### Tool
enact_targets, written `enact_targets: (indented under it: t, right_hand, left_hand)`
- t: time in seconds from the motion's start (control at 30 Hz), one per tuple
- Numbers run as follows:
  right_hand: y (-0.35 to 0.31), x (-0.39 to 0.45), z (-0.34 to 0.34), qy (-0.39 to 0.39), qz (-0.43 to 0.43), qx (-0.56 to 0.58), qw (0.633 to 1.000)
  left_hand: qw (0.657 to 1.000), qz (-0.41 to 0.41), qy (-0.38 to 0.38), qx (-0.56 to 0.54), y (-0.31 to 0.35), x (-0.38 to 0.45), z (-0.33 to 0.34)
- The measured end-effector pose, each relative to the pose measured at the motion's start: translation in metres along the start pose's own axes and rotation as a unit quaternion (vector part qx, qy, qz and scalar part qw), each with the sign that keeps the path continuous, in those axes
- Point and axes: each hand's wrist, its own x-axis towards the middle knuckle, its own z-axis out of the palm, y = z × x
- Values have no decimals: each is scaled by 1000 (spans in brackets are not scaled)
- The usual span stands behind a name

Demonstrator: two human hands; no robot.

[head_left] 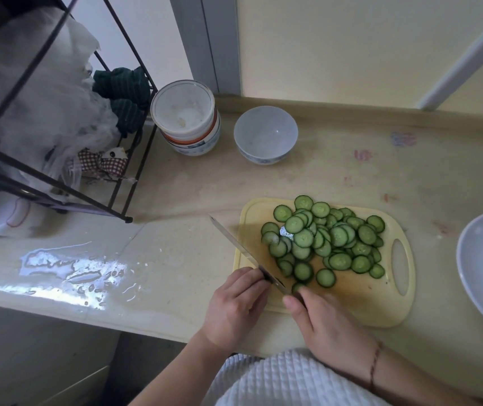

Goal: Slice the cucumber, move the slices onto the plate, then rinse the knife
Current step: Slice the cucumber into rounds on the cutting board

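Observation:
A yellow cutting board (360,300) lies on the counter, with several round cucumber slices (326,241) heaped on its far half. My right hand (328,323) grips the handle of a knife (234,238). The blade slants up and to the left, crossing the board's left edge. My left hand (234,303) is curled at the board's near-left corner, fingertips pressed against the blade over a small dark cucumber end (277,281). One fresh slice (297,287) lies just right of the blade. The pale plate (480,259) sits to the right of the board, cut off by the frame.
An empty white bowl (265,133) and a stack of bowls (187,121) stand at the back of the counter. A black wire rack (58,183) with bags and cloths fills the left. A water puddle (73,268) spreads left of the board.

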Motion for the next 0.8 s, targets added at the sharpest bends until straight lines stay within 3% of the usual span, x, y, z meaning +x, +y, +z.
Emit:
enact_targets:
  t: [0.2, 0.33, 0.53, 0.67, 0.8]
  right_hand:
    - [4, 15, 4, 15, 3, 24, 1000]
    - [19, 17, -14, 19, 56, 53, 997]
    - [24, 13, -23, 9, 62, 132, 989]
    - [26, 0, -33, 59, 77, 206, 974]
    - [41, -21, -46, 102, 99, 270, 952]
  left_hand:
    - [1000, -5, 0, 12, 0, -1, 1]
    - [999, -14, -23, 25, 1, -1, -2]
    - [988, -149, 17, -28, 0, 19, -17]
    - [976, -218, 25, -9, -6, 70, -26]
    - [975, -217, -38, 15, -23, 120, -17]
